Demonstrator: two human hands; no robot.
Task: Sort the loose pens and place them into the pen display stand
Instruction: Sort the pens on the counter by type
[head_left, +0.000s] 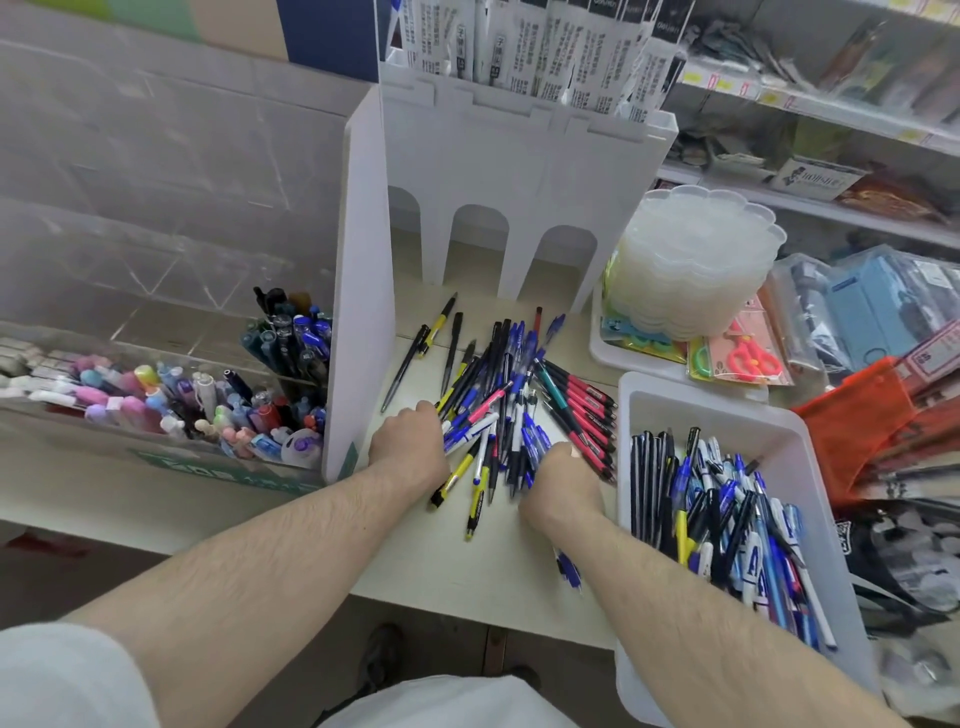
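On the counter, both hands' curled grips (410, 441) (558, 475) pinch pens (511, 395) fanned lengthwise away.

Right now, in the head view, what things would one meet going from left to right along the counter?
Clear display case of colourful pens → white divider panel → left hand → loose pile of pens → right hand → white bin of pens → orange pouch.

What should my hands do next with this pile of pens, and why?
Probably pull one colour group clear first, likely the red pens, which already lie side by side at the pile's right edge. Both the left hand and right hand are at the pile's near edge, colours are mixed there, and the white stand sits just behind.
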